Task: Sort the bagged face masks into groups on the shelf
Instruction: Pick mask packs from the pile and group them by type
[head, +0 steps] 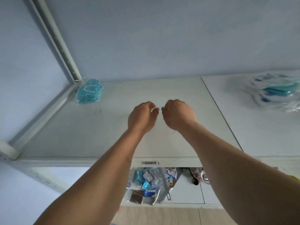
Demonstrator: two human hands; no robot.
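A small stack of teal face masks in clear bags point(88, 93) lies in the back left corner of the white shelf point(100, 137). At the far right lies a loose, blurred pile of bagged masks point(274, 92), teal and dark blue. My left hand point(141, 117) and my right hand point(177, 115) hover side by side over the middle of the shelf, fingers loosely curled, fingertips almost meeting. Neither hand holds anything, and both are well apart from either group of masks.
A white upright post point(56, 39) rises at the shelf's back left corner. A seam point(222, 114) splits the shelf into two panels. On the lower shelf, a jumble of packets and utensils point(152, 184) shows under the front edge with its barcode label point(149, 163).
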